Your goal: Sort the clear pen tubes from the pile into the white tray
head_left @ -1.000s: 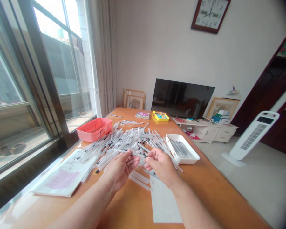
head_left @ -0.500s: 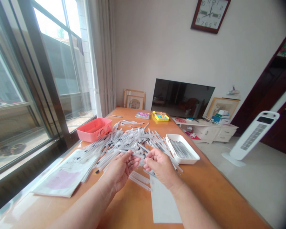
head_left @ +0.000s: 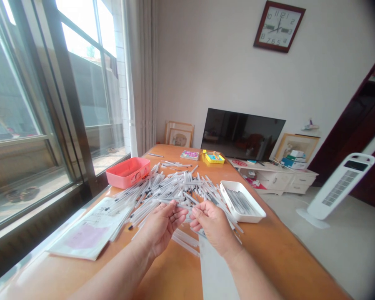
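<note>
The left hand (head_left: 162, 223) and the right hand (head_left: 211, 223) meet over the near edge of the pile (head_left: 167, 187) of clear pens on the table (head_left: 278, 254). Both have their fingers curled onto one thin pen (head_left: 183, 207) between them, though the exact pinch is too small to see. It seems one pen is being handled with the fingertips. Any further move asks for a light, straight grip, as the piece is slim and the white tray (head_left: 256, 218) with sorted pens lies just to the right.

Pens (head_left: 171, 189) betw. tub (head_left: 129, 171) (left) & tray (head_left: 247, 218)
</note>
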`<state>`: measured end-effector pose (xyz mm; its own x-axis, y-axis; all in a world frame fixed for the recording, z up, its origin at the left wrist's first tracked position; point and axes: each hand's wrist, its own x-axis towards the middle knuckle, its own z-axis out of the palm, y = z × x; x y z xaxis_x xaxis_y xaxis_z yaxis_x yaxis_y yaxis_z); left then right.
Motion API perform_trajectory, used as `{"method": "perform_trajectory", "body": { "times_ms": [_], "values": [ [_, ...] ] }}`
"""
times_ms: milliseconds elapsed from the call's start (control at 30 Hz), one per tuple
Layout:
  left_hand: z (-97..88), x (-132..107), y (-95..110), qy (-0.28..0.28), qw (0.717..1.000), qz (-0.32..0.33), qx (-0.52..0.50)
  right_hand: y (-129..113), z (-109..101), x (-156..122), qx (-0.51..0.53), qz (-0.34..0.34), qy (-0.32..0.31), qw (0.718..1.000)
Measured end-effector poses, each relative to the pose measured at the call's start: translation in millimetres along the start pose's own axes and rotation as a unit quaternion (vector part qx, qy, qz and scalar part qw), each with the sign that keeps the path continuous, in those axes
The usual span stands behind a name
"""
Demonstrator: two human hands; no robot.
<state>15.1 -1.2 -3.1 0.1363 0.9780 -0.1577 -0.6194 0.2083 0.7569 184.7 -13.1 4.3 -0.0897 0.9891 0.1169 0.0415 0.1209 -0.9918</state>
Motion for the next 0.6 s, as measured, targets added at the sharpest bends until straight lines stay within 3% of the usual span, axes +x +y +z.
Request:
{"method": "perform_trajectory", "body": {
  "times_ms": [333,600],
  "values": [
    [0.0,-1.5,0.8,-0.026,1.000,0.007,0.007,-0.5,2.4,-1.5,-0.043,0.037,-0.004,0.998],
    [-1.2,-1.3,1.7,-0.014,1.000,0.007,0.003,2.7,2.0,-2.2,-0.080,-0.046,-0.002,0.996]
  ]
}}
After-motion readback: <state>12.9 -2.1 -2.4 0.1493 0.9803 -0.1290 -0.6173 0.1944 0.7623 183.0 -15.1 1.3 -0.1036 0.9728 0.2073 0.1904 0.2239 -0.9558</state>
